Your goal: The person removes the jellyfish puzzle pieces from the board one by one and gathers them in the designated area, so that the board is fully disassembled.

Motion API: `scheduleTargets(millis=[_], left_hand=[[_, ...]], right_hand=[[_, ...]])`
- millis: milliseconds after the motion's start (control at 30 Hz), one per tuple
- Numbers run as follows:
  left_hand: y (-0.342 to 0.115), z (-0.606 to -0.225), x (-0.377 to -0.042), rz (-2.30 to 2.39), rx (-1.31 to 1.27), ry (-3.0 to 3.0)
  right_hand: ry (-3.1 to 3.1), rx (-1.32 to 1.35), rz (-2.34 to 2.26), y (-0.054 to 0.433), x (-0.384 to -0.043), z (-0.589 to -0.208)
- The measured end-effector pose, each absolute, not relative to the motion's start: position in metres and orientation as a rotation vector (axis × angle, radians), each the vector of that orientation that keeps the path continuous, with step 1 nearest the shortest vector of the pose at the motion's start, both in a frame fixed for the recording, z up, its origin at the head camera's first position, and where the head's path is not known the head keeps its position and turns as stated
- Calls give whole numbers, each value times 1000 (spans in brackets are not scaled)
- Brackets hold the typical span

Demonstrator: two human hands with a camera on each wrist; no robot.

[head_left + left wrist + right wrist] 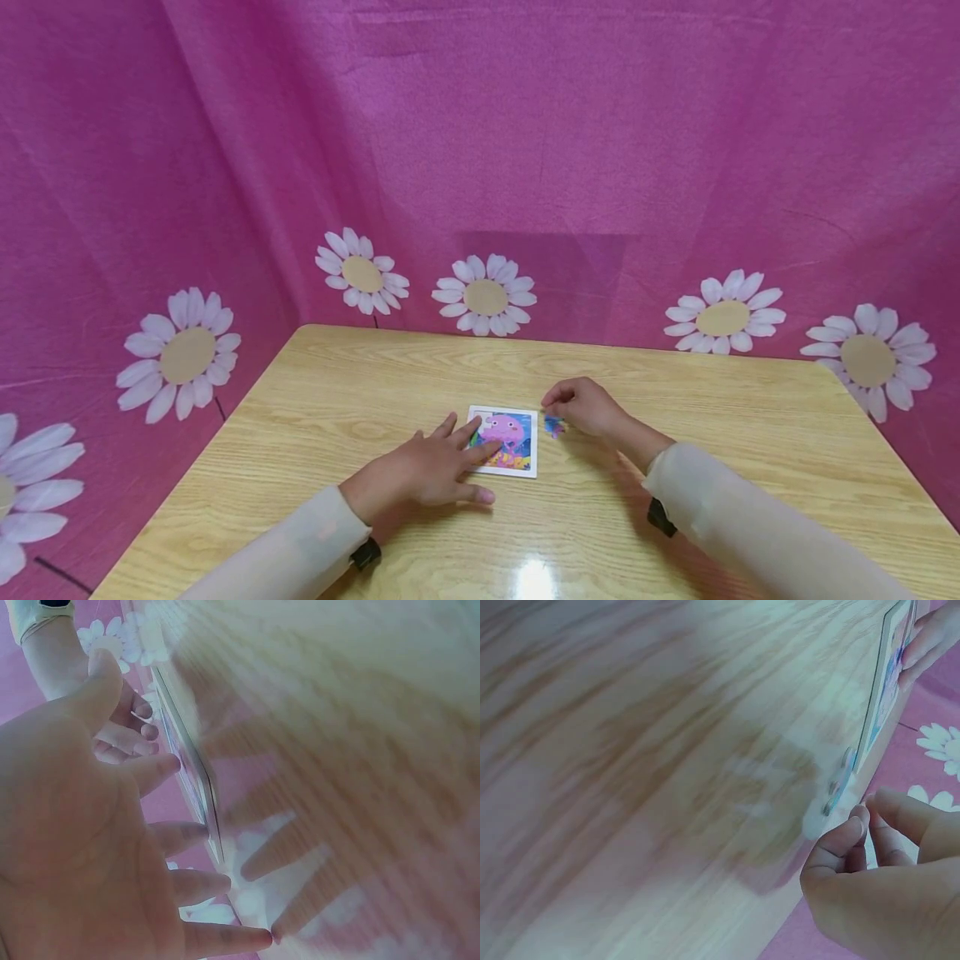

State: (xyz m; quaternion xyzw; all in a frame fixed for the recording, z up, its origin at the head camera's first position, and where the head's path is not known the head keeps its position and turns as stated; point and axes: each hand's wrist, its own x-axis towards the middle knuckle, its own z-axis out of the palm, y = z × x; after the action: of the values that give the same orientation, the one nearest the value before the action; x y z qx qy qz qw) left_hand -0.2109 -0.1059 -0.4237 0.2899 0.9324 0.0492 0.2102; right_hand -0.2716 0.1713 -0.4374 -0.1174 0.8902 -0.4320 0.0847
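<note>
A square picture puzzle (517, 451) in a white frame lies flat on the wooden table, showing a pink sea creature against blue. My left hand (437, 467) spreads over its left side, index and middle fingertips at the picture, thumb pointing away near the front. In the left wrist view those straight fingers (161, 774) reach the frame's edge. Just right of the frame lies a small blue and multicoloured puzzle piece (555, 427). My right hand (591, 408) is beside it, fingers curled, thumb and index tips close together at its far edge. I cannot tell whether they pinch anything.
The wooden table (360, 375) extends around the puzzle, with a bright reflection near its front. A pink cloth (562, 150) with large white daisies hangs behind the table and along its sides. Both wrists wear dark straps under pale sleeves (750, 508).
</note>
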Motion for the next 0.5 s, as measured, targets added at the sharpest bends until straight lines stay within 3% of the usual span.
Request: scheduleTargets(millis=[500], left_hand=[[-106,-425,-214,111,810,2569]], right_hand=[[2660,-406,-1281,127,-271,-441]])
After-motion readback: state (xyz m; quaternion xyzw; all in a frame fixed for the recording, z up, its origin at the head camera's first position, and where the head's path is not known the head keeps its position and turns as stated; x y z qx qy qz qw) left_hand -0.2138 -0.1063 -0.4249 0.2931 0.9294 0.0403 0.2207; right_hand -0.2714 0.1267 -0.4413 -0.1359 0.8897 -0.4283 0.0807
